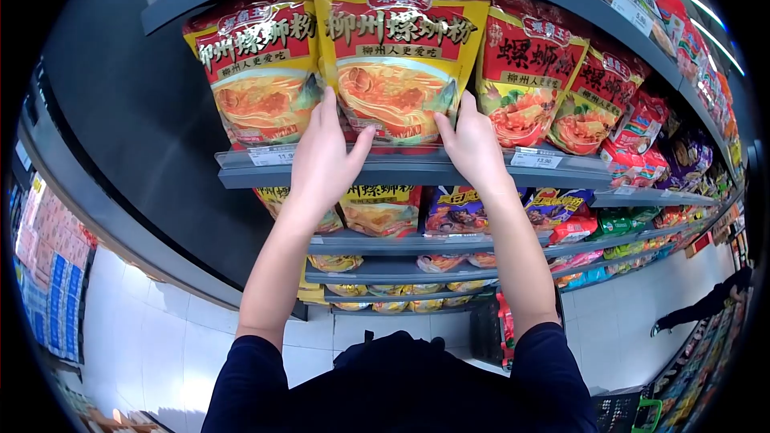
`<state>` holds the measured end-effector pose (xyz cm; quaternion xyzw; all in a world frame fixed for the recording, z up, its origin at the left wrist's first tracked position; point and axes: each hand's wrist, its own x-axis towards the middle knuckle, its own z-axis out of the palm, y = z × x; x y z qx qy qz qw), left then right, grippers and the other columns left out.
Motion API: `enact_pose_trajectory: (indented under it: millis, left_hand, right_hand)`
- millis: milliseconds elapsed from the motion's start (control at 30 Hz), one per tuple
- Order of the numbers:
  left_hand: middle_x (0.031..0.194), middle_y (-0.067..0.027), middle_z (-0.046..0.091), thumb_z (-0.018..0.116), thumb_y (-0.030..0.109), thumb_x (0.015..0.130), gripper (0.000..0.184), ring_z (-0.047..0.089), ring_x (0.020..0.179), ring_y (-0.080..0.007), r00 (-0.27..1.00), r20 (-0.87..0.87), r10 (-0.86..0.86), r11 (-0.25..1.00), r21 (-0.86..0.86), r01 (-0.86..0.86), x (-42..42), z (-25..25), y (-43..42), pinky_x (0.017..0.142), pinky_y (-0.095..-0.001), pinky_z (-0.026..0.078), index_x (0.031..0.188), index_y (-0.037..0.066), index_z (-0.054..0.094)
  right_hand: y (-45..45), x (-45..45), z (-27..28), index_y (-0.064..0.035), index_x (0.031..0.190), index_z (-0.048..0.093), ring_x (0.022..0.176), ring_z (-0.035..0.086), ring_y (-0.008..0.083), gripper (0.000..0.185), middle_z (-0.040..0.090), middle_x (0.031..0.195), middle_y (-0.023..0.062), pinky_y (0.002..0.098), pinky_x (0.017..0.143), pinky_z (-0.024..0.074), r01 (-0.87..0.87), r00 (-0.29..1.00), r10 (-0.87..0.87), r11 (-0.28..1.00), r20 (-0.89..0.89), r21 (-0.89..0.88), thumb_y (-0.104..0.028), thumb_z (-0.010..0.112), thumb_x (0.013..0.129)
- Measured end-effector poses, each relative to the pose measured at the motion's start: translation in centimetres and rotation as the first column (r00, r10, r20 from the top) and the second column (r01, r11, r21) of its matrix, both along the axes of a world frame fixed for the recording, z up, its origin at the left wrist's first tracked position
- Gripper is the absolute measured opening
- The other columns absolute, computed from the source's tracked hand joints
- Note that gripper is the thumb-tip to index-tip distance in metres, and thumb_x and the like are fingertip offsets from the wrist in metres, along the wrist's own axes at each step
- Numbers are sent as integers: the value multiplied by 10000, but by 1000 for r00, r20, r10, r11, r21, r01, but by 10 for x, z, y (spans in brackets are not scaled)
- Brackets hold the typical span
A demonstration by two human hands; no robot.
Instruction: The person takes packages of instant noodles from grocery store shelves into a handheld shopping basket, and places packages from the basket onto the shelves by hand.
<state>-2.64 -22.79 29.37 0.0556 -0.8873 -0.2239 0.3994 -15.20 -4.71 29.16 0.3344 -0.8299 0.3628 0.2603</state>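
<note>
A large red and yellow bag of instant rice noodles stands upright on the shelf, its front showing a bowl of noodles. My left hand is at its lower left edge, fingers reaching up along the side and thumb over the front. On the opposite edge, my right hand has its thumb at the front, with the other fingers partly hidden behind the side. Between them the two hands hold the bag. A matching noodle bag is just left of it, and a redder noodle bag is on the right.
The shelf's front edge carries price tags and a clear lip. Lower shelves hold more packets, including purple ones. A dark basket is near the floor below my right arm. A person's leg shows in the aisle at right.
</note>
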Motion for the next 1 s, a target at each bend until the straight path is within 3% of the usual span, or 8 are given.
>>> enact_pose_trajectory:
  millis: [100, 267, 333, 500, 567, 667, 867, 1000]
  left_hand:
    - [1359, -244, 398, 630, 262, 858, 651, 403, 1263, -363, 995, -77, 60, 985, -159, -71, 19, -6, 14, 1036, -395, 349, 1341, -64, 341]
    - [1205, -208, 525, 609, 35, 776, 402, 507, 1135, -347, 875, -285, -392, 918, -177, 354, 46, -57, 30, 968, -408, 394, 1168, -18, 536]
    - [1129, -171, 576, 576, -6, 769, 320, 537, 1090, -328, 825, -162, -541, 841, -134, 525, 56, -116, 35, 943, -407, 411, 1088, -2, 577]
    - [1090, -177, 601, 612, 130, 832, 314, 566, 1042, -330, 544, 570, -616, 786, 394, 477, 87, -344, 24, 908, -384, 440, 1118, 9, 567]
    - [1097, -195, 602, 615, 231, 854, 376, 571, 1036, -351, 262, 783, -565, 802, 446, 399, 116, -419, 2, 897, -389, 451, 1154, 11, 556]
    - [1112, -211, 603, 612, 355, 862, 475, 579, 1030, -358, -71, 861, -503, 675, 443, 590, 139, -479, -26, 881, -400, 463, 1189, 18, 542]
    - [1078, -212, 610, 595, 316, 873, 447, 577, 1032, -349, -243, 875, -419, 650, 476, 592, 78, -464, 19, 868, -394, 460, 1188, 4, 535]
    - [1104, -210, 599, 596, 292, 869, 452, 575, 1047, -340, -94, 884, -458, 668, 412, 620, 26, -439, 75, 890, -381, 454, 1213, 9, 521]
  right_hand:
    - [7, 10, 0, 81, 1273, 337, 755, 623, 427, 574, 628, 829, 266, 472, 655, 514, 89, 990, -89, 996, -113, -4, -187, 615, 847]
    - [69, 62, -44, 27, 1077, 571, 811, 646, 312, 299, 649, 917, 168, 346, 716, 517, -162, 938, 42, 931, -344, -327, 30, 611, 781]
    - [112, 80, -103, 12, 1000, 605, 762, 647, 297, 277, 645, 872, 157, 336, 683, 516, -186, 944, 81, 932, -320, -312, 100, 570, 740]
    - [241, 155, -302, 16, 1213, 449, 1136, 479, 382, 517, 496, 1203, 220, 428, 991, 385, 433, 862, -455, 890, 221, 144, 10, 602, 719]
    - [284, 196, -363, 13, 1297, 364, 1204, 394, 411, 693, 386, 1325, 246, 477, 1016, 338, 713, 530, -811, 585, 248, 387, -65, 670, 680]
    - [324, 232, -408, 0, 1369, 281, 1257, 355, 412, 816, 325, 1391, 233, 543, 1020, 301, 735, 248, -918, 387, 310, 558, -187, 712, 702]
    - [353, 209, -455, -32, 1359, 332, 1268, 374, 360, 786, 364, 1391, 197, 504, 1026, 334, 775, 214, -820, 474, 531, 419, -222, 735, 712]
    - [365, 186, -472, -51, 1182, 489, 1067, 533, 352, 488, 557, 1126, 188, 417, 912, 444, 782, 245, -723, 541, 646, 310, -136, 662, 734]
